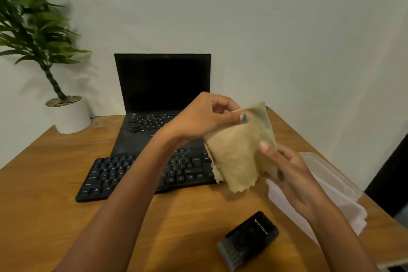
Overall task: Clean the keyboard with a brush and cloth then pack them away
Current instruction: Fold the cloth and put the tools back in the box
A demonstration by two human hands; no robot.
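You've got the tan cloth held up in the air, left hand pinching its top edge and right hand gripping the lower side. The keyboard sits on the worktop at about 9 o'clock from the cloth. The brush lies at 6 o'clock, near the edge closest to you.

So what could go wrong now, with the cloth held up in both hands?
1. The cloth hangs over the right end of the keyboard and could snag a key when lowered.
2. The brush lies close under the right hand; a forearm might knock it.
3. The container sits near the table edge.
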